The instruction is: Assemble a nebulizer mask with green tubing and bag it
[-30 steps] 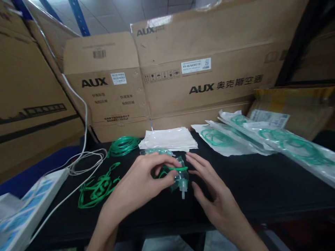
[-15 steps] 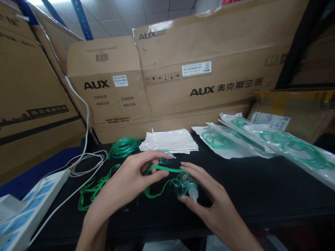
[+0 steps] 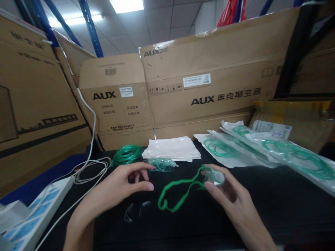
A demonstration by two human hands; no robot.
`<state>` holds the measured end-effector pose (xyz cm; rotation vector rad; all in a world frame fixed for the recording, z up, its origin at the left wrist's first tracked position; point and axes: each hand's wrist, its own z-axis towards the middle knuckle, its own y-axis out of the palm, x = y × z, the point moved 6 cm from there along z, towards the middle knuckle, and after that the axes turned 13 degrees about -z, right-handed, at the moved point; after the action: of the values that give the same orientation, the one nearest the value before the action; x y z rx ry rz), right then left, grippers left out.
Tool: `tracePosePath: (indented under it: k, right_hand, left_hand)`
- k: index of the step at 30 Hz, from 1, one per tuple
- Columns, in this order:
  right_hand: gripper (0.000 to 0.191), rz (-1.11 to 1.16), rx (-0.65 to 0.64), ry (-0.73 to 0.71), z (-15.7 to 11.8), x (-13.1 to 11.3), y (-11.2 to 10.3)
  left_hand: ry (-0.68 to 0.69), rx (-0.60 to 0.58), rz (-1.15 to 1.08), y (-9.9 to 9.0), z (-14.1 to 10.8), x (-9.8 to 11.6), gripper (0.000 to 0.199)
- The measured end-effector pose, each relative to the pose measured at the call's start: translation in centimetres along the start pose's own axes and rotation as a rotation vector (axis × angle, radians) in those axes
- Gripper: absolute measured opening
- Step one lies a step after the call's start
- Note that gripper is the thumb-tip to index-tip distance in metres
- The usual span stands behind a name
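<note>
Rounded clear plastic mask (image 3: 211,175), partly hidden by the right hand (image 3: 232,190).
Long white plastic power strip (image 3: 39,213), cut off at left.

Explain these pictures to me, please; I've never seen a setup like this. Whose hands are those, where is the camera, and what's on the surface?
There is no machine here: a person works with two bare hands. Every picture comes from one camera worn on the head, looking forward and down.

The right hand holds a clear plastic piece with a green strap looping from it. The left hand is open, with nothing visible in its grasp; its fingertips are near some clear greenish pieces, though I can't tell whether they touch.

On the black surface lie coiled green tubing, a white stack and, to the right, packages with green tubing showing inside. Cardboard stands behind.
</note>
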<state>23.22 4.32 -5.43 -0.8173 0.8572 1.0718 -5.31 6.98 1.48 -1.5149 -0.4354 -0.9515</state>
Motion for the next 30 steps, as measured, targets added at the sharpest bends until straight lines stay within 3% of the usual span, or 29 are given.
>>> tracePosePath:
  k: [8,15,18,25,30]
  right_hand:
    - [0.049,0.000,-0.186,0.140,0.1,0.0,1.5]
    - [0.047,0.101,-0.214,0.160,-0.7,0.8,1.3]
    - [0.048,0.222,-0.219,0.184,-1.4,1.9,1.5]
    - [0.053,0.512,-0.395,0.153,-1.8,1.2,2.8]
    - [0.050,0.531,-0.404,0.153,-1.6,0.4,2.8]
  left_hand:
    - [0.036,-0.044,0.011,2.1,0.2,1.1,0.047]
    - [0.315,-0.038,-0.112,6.2,0.9,4.9,0.027]
    - [0.339,-0.096,-0.222,7.6,1.1,5.8,0.026]
    - [0.342,-0.233,-0.557,8.4,1.4,6.1,0.021]
    - [0.384,-0.217,-0.502,8.3,1.4,6.4,0.015]
